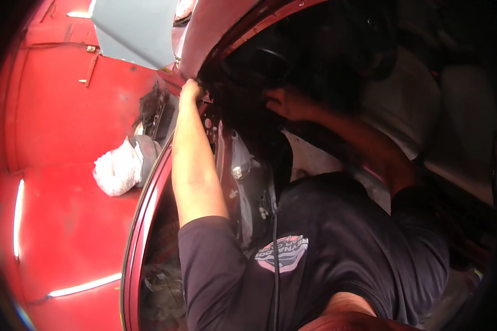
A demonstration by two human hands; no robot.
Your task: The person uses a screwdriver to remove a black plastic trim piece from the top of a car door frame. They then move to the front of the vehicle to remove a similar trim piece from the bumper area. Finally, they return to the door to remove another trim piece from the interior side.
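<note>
I am leaning in the open doorway of a dark red car. My left arm reaches up to the corner where the door (146,220) meets the body, below the front pillar (201,41). There my left hand (191,90) is closed at the edge; what its fingers hold is hidden. The door's inner side shows bare metal with holes and a loose clear plastic film (240,157). In the dim cabin, my right hand (286,105) is held out near the dark dashboard (259,60). Its fingers are curled, and shadow hides what they touch.
Pale seats (403,94) lie to the right inside the cabin. Outside the door, a white plastic-wrapped bundle (119,168) and a dark part (153,113) rest on the red floor (72,149). A grey panel (135,33) stands at the upper left.
</note>
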